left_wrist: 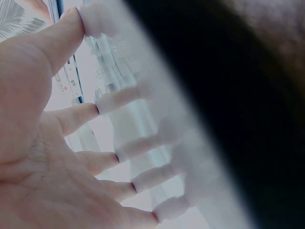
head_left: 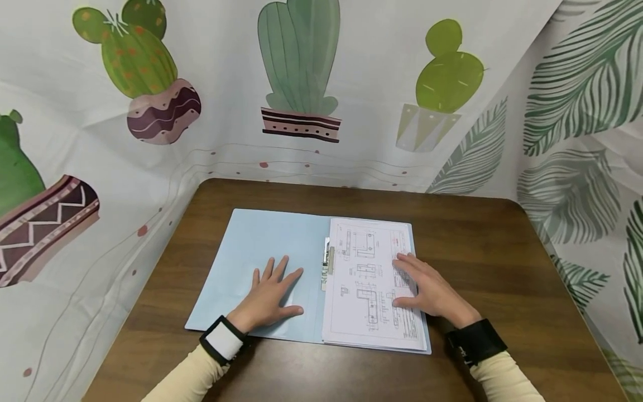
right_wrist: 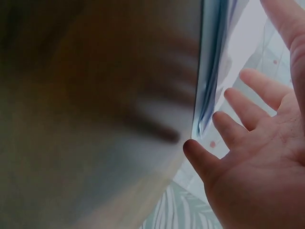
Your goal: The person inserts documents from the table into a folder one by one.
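Folder: the light blue folder [head_left: 261, 251] lies open and flat on the brown desk [head_left: 482, 245], nearer the person than the far edge, its left cover bare and its right half carrying a stack of papers [head_left: 372, 279].
Papers: white sheets printed with line drawings, held along their left edge by a metal clip [head_left: 329, 265] at the folder's spine.
Left hand: the left hand [head_left: 271, 296] rests palm down on the bare left cover, fingers straight and spread, clamped on nothing.
Right hand: the right hand [head_left: 424, 287] lies flat on the right part of the top sheet, fingers stretched out and slightly apart, gripping nothing.
Risk, sheets: the free right edges of the papers are pinned only by the flat palm, so in all likelihood a sideways drag would crease or fan the top sheets, or tug them against the clip.
Risk, folder: the cover looks smooth on the polished desk, so a push from either hand could probably slide the whole folder askew.
Surroundings: a cloth printed with potted cacti [head_left: 301, 72] hangs behind and to the left of the desk, and a leaf-print cloth [head_left: 577, 111] to the right.
In the way: nothing else lies on the desk near the folder; the hanging cloths close in the back and sides.
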A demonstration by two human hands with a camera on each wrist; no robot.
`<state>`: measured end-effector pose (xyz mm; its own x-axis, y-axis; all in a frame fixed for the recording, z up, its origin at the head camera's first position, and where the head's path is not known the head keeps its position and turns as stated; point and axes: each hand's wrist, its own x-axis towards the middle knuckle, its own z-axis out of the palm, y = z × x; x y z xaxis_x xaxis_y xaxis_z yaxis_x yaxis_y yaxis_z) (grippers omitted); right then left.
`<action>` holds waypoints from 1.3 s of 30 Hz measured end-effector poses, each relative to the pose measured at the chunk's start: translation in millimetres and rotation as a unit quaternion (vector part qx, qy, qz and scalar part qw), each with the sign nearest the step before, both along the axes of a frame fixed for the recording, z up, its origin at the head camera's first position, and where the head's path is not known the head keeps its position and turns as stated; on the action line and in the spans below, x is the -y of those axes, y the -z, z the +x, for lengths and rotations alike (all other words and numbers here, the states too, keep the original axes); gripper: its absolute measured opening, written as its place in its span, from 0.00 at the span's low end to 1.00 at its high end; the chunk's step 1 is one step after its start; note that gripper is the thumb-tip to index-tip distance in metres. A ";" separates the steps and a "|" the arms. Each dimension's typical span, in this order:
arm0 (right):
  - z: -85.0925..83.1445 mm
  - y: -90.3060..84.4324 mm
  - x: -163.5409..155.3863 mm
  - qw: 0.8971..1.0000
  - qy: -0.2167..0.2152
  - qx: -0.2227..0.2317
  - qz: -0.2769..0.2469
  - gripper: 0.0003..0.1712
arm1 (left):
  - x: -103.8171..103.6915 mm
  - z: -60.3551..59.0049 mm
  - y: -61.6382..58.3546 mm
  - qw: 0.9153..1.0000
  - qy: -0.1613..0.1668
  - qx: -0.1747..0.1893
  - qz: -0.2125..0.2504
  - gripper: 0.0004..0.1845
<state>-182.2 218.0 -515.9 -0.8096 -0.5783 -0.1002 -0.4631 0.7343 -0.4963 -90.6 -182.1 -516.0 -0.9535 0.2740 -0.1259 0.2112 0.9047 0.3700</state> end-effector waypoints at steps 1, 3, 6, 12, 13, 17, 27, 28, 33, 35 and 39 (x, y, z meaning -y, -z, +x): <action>0.6 1.3 1.0 1.000 -0.003 -0.001 0.001 0.56 | 0.2 0.2 0.4 1.000 0.000 0.001 -0.001 0.47; 1.4 2.8 2.5 1.000 -0.008 -0.003 0.000 0.56 | 0.4 0.4 0.5 1.000 -0.001 0.003 0.000 0.47; 1.7 3.3 4.0 1.000 -0.010 -0.009 0.002 0.55 | 0.5 0.0 0.4 1.000 -0.001 0.004 0.001 0.47; 2.3 4.2 4.4 1.000 -0.009 -0.020 0.007 0.52 | 0.2 -2.1 -0.2 1.000 0.000 0.004 -0.007 0.47; 2.5 4.2 4.3 1.000 -0.010 -0.022 0.006 0.52 | 0.1 -2.4 -0.7 1.000 0.000 0.005 -0.009 0.47; 1.7 3.5 3.7 1.000 -0.008 -0.021 0.005 0.52 | -1.1 -3.7 -3.2 1.000 0.002 0.010 -0.009 0.47; -3.0 3.1 2.0 1.000 -0.015 -0.013 0.001 0.52 | -6.6 -10.1 -19.2 0.999 -0.006 0.023 -0.028 0.36; -3.5 2.6 2.3 1.000 -0.015 -0.012 0.000 0.52 | -7.5 -12.0 -22.1 0.999 -0.007 0.019 -0.035 0.35; -3.7 0.2 3.0 1.000 -0.014 -0.009 -0.004 0.52 | -13.3 -28.1 -37.7 0.998 0.001 0.002 -0.069 0.28; -3.2 -0.5 2.7 1.000 -0.011 -0.008 -0.003 0.52 | -16.9 -37.4 -44.3 0.998 0.010 0.002 -0.069 0.27; -2.5 -0.3 2.3 1.000 -0.003 -0.002 -0.001 0.52 | -27.0 -59.9 -55.8 0.998 0.026 0.005 -0.052 0.25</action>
